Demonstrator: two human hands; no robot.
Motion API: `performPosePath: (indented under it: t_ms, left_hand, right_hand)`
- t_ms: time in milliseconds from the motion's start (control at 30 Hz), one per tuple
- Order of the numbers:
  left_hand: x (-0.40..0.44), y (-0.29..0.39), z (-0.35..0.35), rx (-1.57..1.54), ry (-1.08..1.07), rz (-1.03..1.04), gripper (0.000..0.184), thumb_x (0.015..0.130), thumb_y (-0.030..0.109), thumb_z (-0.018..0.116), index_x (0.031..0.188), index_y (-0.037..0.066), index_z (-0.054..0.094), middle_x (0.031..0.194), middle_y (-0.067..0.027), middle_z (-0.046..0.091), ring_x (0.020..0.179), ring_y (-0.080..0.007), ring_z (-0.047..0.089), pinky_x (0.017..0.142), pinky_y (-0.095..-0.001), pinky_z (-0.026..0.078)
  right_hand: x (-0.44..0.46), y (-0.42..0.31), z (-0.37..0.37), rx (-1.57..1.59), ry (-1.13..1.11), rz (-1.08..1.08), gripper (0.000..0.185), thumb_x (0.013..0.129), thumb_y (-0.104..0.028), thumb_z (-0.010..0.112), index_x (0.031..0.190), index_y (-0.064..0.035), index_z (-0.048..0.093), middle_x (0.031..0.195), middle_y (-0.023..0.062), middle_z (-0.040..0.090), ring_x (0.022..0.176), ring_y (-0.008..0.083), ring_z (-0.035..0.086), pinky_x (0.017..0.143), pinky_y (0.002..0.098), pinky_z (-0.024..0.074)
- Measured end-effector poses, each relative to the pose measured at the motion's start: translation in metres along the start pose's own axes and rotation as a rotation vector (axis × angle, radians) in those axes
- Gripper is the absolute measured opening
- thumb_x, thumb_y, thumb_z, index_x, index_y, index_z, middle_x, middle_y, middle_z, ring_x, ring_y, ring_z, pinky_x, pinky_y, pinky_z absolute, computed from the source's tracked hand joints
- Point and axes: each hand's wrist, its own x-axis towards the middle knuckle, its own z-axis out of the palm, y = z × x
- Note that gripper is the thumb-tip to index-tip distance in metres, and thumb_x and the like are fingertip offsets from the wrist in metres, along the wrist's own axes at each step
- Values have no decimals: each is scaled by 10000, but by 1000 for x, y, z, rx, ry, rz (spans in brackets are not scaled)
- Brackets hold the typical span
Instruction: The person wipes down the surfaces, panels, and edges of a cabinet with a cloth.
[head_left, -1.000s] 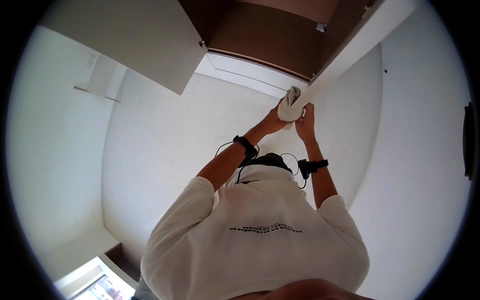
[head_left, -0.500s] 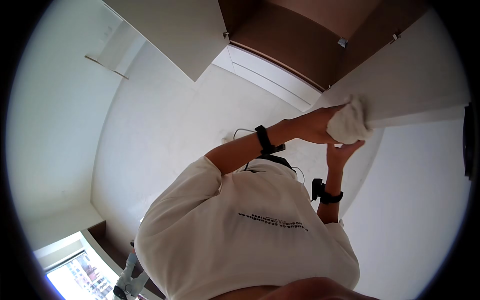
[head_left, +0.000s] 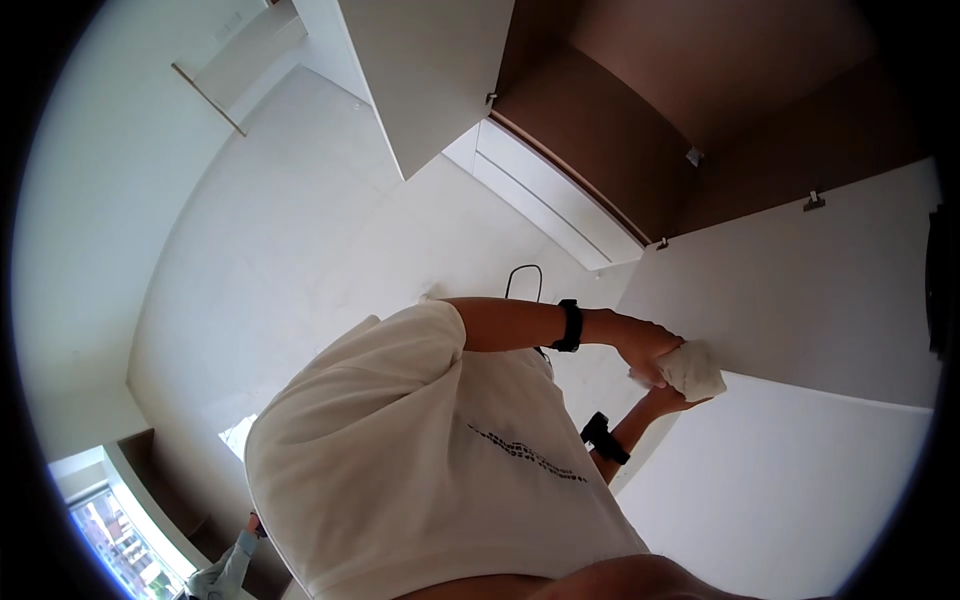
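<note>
A crumpled off-white cloth (head_left: 694, 370) is bunched between my two hands, at the free edge of an open cabinet door (head_left: 790, 290). My left hand (head_left: 645, 345) grips the cloth from the upper left, its fingers closed into the folds. Below it, my right hand (head_left: 676, 400) is closed on the cloth's underside, with its fingers partly hidden. Each wrist wears a black band with a small device. Whether the cloth presses on the door's edge or only lies beside it, I cannot tell.
The brown cabinet interior (head_left: 610, 120) opens at the upper right, with metal hinges along its edge. Another open door panel (head_left: 430, 80) juts out at the top. White drawer fronts (head_left: 545, 195) sit below the cabinet. Another person's arm (head_left: 235, 565) shows at the lower left, near a window (head_left: 115, 535).
My view has shifted, showing more of the cabinet and door. Both hands and the cloth now appear lower in view, still along the door's edge. Both keep hold of the cloth.
</note>
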Motion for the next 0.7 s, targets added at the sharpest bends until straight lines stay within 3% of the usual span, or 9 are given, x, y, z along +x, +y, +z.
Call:
performPosePath:
  t_ms: [33,133,267,300,400,467,533,600,700]
  left_hand:
    - [-14,-2,0,1,51,35,752,796,402,769,1331,-34,469,1147,-228,649,1078,-368,626,935,-399,491]
    - [-61,-18,-21,24,17,-144,824,780,551,746,1301,-36,496,1086,-239,673,1034,-388,643,915,-415,501]
    - [-151,-14,-70,37,65,-462,884,784,694,659,1253,-44,536,1065,-239,686,1034,-387,651,904,-420,506]
    - [-174,-20,-81,35,68,-569,891,787,715,638,1237,-48,546,1067,-242,686,1043,-385,650,903,-420,506]
    - [-246,-32,-103,47,206,-715,895,783,761,600,1162,-49,584,1045,-234,696,1033,-375,664,884,-407,516]
    - [-293,-41,-118,-22,349,-721,800,834,712,579,1101,-42,587,968,-229,696,945,-382,677,829,-422,526]
    - [-332,-58,-135,198,558,-728,626,885,584,602,1026,-25,577,895,-220,680,846,-389,670,768,-434,524]
    - [-370,-37,-160,322,832,-683,428,868,381,691,971,-12,558,843,-215,653,803,-400,650,720,-447,511]
    - [-416,-4,-187,439,1300,-516,370,722,118,814,962,16,552,871,-194,619,788,-394,624,671,-435,497]
  right_hand:
    - [-11,-5,5,1,6,13,509,762,-105,803,1175,4,526,1202,136,597,1085,264,609,928,408,521]
    - [-42,-19,33,-18,-22,59,459,758,-118,804,1114,-1,538,1154,130,601,1048,266,618,902,415,529]
    - [-77,-53,76,-56,-148,163,355,789,-63,707,1091,-2,531,1095,116,585,993,238,595,898,371,490]
    - [-87,-58,87,12,-279,196,289,791,-27,630,1061,11,537,1058,115,587,972,222,573,917,355,471]
    - [-113,-80,125,20,-732,144,150,829,-35,605,956,10,541,899,88,592,854,157,542,824,289,469]
    - [-125,-93,156,-136,-904,81,122,842,-34,607,911,-5,511,826,58,568,779,135,500,748,272,455]
    - [-138,-107,192,-77,-964,34,190,820,-32,658,911,-21,492,753,48,519,721,128,465,685,272,444]
    - [-145,-115,226,-26,-1036,-26,231,788,-18,676,932,-32,495,718,74,510,674,142,462,651,286,443]
    - [-157,-141,277,-88,-1185,-199,306,753,19,695,966,-49,486,688,72,456,634,165,448,600,323,418]
